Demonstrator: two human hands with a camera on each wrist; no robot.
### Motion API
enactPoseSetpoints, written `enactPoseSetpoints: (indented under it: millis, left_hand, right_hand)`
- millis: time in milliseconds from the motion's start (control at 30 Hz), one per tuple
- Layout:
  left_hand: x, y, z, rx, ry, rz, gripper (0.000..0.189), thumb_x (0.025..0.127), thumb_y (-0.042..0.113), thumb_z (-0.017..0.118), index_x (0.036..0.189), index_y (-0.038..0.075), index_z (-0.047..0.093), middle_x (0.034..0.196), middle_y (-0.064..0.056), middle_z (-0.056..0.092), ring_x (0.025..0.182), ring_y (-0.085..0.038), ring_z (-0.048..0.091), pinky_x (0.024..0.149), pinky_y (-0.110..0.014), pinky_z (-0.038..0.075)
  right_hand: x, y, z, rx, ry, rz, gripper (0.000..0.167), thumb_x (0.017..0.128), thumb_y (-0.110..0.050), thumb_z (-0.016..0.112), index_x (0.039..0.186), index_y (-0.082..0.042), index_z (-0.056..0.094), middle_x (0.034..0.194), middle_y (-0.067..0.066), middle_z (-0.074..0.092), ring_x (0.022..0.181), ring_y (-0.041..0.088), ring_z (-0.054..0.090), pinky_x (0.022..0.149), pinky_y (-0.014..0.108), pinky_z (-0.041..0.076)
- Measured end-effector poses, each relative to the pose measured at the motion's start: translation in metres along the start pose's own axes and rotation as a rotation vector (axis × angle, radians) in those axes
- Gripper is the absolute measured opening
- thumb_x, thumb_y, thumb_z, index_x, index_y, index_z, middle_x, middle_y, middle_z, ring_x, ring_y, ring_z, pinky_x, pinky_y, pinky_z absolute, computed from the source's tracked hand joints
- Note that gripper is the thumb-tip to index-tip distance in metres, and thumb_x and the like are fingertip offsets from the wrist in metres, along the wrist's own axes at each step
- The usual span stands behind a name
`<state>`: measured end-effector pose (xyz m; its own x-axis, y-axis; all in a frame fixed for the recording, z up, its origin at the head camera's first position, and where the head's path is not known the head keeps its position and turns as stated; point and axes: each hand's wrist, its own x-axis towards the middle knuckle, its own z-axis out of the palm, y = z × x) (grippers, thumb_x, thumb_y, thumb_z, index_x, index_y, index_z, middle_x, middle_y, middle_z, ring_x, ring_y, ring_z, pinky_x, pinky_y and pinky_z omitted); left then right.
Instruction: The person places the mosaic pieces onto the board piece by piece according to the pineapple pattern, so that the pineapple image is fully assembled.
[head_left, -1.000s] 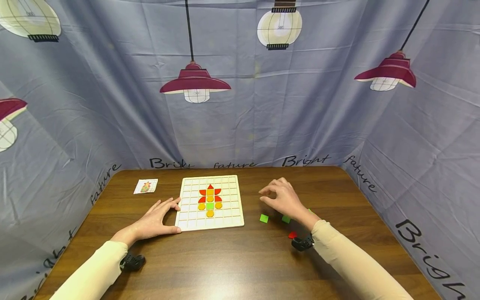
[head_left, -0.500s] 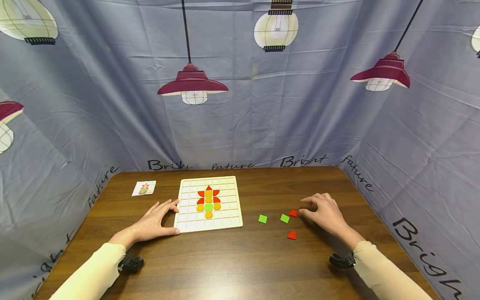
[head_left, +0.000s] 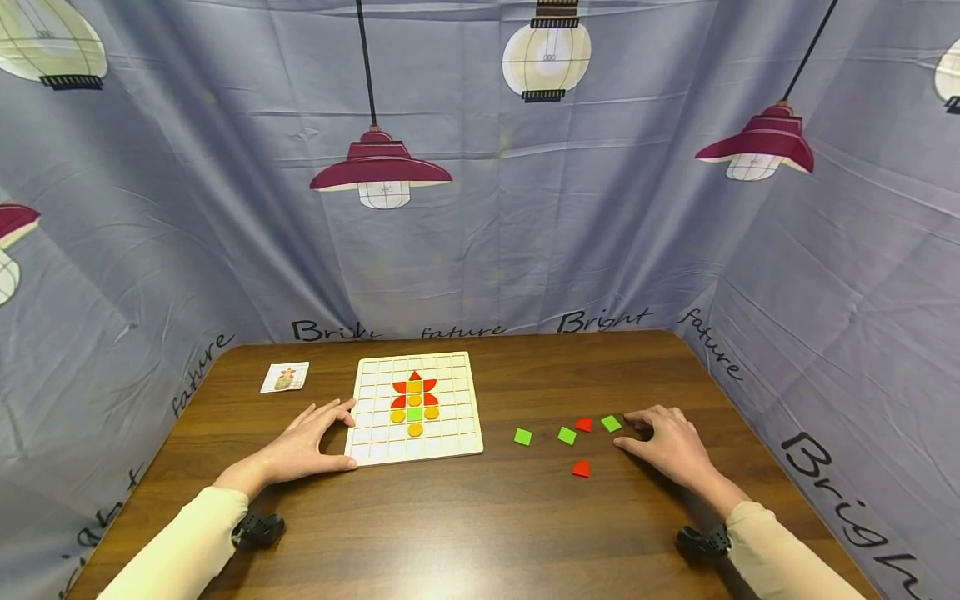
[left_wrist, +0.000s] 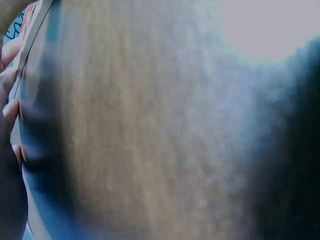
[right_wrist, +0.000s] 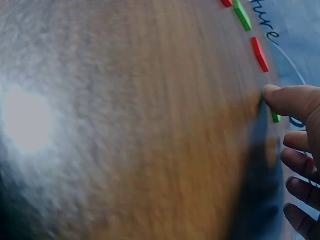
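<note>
In the head view my left hand (head_left: 303,446) rests at the left edge of a white grid board (head_left: 457,429), thumb by the near corner and fingers higher along that side. Several red, yellow and green pieces form a pattern on the grid, with a red triangle (head_left: 415,376) at its top. My right hand (head_left: 670,443) hovers just right of a green square tile (head_left: 611,423), thumb and fingers apart with nothing between them. From the right wrist, that tile (right_wrist: 275,117) shows partly behind the thumb.
Two more green squares, one nearer the board (head_left: 522,437) and one farther right (head_left: 567,435), lie on the wooden table (head_left: 480,525). Two red quarter-round pieces, a far one (head_left: 583,425) and a near one (head_left: 581,468), lie beside them. A small pattern card (head_left: 285,377) is at back left.
My right hand has moved right, away from the board and past the loose pieces, uncovering the red and green ones beneath it. The left hand stays at the board's edge.
</note>
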<state>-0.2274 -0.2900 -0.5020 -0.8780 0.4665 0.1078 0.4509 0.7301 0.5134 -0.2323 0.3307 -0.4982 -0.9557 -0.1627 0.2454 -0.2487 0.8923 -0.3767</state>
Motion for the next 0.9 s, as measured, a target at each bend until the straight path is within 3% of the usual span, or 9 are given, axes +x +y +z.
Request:
enactPoseSetpoints:
  millis: [367, 633, 900]
  left_hand:
    - [0.0, 0.0, 0.001, 0.009, 0.003, -0.012, 0.056, 0.081, 0.057, 0.081, 0.118, 0.022, 0.056, 0.161, -0.013, 0.039, 0.149, -0.044, 0.027, 0.12, -0.066, 0.01]
    - [0.0, 0.002, 0.001, 0.006, 0.009, -0.013, 0.057, 0.081, 0.056, 0.081, 0.118, 0.021, 0.057, 0.16, -0.013, 0.039, 0.149, -0.045, 0.028, 0.12, -0.067, 0.01]
    - [-0.001, 0.001, 0.0, 0.001, 0.008, -0.005, 0.057, 0.081, 0.057, 0.081, 0.117, 0.021, 0.056, 0.161, -0.013, 0.039, 0.149, -0.046, 0.028, 0.119, -0.067, 0.01]
  right_hand:
    - [0.005, -0.008, 0.011, 0.01, 0.045, 0.016, 0.046, 0.082, -0.048, 0.084, 0.109, -0.011, 0.078, 0.101, 0.005, 0.069, 0.094, 0.03, 0.057, 0.081, 0.054, 0.044]
    - [0.01, -0.009, 0.014, 0.043, 0.045, -0.022, 0.026, 0.087, -0.028, 0.082, 0.108, -0.014, 0.078, 0.101, 0.004, 0.069, 0.097, 0.031, 0.057, 0.076, 0.051, 0.041]
    - [0.011, -0.005, 0.015, 0.076, 0.029, -0.02, 0.032, 0.087, -0.027, 0.083, 0.114, -0.012, 0.077, 0.102, 0.003, 0.069, 0.099, 0.031, 0.057, 0.079, 0.053, 0.041]
